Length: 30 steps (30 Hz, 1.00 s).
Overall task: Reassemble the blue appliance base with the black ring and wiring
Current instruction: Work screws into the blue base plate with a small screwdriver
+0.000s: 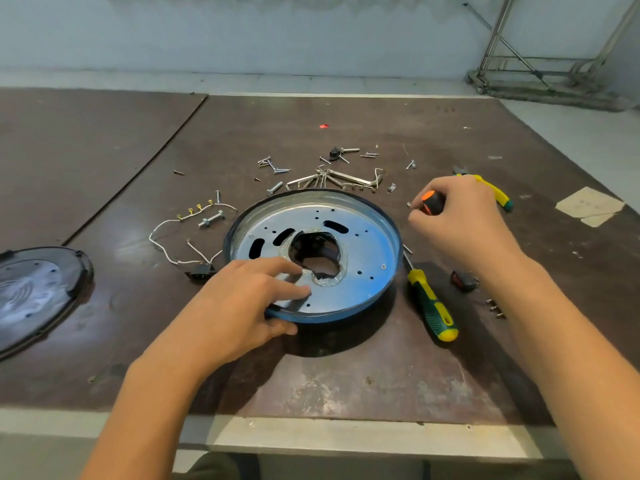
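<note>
Closest to the desk's (346, 382) front edge, my left hand (249, 299) pinches the near rim of the blue base (363, 271), with the thumb on the outer wall and the fingers lying across the plate toward its ragged centre hole. The base sits open side up at the desk's middle, and the black ring (390, 216) runs round its rim.

Just right of it lies a green-and-yellow screwdriver (433, 306). The white wiring (187, 262), with its black switch (201, 271), lies just left of the base. A black cover (38, 292) rests at the left edge.

Farther back, my right hand (460, 220) is curled round an orange-capped screwdriver (431, 201) beside the base's far right rim. Behind the base are hex keys (346, 180) and loose screws. Yellow pliers (495, 192) lie behind my right hand.
</note>
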Tool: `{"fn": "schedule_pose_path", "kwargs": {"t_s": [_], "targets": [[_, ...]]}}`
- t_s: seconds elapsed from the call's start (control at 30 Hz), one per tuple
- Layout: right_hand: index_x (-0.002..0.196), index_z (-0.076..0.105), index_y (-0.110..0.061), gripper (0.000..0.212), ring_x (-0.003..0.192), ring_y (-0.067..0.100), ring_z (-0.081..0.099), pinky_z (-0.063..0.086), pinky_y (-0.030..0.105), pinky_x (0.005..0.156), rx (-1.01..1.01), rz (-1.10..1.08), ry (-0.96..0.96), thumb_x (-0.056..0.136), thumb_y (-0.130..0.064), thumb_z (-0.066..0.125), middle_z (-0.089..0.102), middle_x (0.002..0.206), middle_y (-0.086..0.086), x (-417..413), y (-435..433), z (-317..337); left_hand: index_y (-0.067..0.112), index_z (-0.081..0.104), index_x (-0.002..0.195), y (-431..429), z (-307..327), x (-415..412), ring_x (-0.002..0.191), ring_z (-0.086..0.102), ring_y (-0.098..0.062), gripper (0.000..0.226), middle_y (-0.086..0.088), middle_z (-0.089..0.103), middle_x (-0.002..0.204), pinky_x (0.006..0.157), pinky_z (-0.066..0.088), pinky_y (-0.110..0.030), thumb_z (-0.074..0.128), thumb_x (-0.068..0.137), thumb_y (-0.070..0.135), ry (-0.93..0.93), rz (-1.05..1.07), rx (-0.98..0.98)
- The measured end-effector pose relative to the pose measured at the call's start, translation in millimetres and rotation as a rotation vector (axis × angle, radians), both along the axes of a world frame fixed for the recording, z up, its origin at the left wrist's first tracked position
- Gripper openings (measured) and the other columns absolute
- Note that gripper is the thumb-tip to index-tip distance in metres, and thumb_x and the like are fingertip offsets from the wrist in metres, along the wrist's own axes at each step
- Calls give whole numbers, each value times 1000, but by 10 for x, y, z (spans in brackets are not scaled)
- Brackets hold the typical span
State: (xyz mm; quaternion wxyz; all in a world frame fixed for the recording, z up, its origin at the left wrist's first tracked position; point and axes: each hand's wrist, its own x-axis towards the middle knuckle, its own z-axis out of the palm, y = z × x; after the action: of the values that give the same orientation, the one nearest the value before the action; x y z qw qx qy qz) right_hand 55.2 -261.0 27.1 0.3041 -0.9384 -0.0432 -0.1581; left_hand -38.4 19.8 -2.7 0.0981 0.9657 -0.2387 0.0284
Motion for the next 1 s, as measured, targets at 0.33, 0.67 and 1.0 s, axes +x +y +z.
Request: {"fn": "schedule_pose_path", "kwargs": {"t_s": [0.33, 0.67, 1.0], "targets": [[80, 75, -18, 5, 53, 14, 46, 42, 34, 52, 660, 200, -171, 79, -14, 72, 65, 65, 3, -666, -69, 216, 19, 74, 110, -238, -61, -55, 86, 63, 0, 38, 11, 73, 100, 82, 51, -20, 73, 82, 45, -320, 84, -428], [86, 77, -20, 6, 51, 12, 48, 39, 27, 52, 855, 347, -78, 80, -18, 77, 63, 60, -4, -686, 225, -66, -2, 60, 82, -422, 96, -39, 64, 51, -45, 49, -27, 52, 70, 49, 51, -54, 69, 86, 46, -367, 414, -1173], [90, 78, -13, 6, 53, 5, 56, 42, 15, 56, 982, 515, 2, 85, -10, 77, 68, 65, -7, -791, 568, -31, 19, 75, 99, -497, 102, -53, 86, 72, -26, 32, -11, 75, 93, 72, 60, -31, 69, 83, 46, -128, 340, -1617]]}}
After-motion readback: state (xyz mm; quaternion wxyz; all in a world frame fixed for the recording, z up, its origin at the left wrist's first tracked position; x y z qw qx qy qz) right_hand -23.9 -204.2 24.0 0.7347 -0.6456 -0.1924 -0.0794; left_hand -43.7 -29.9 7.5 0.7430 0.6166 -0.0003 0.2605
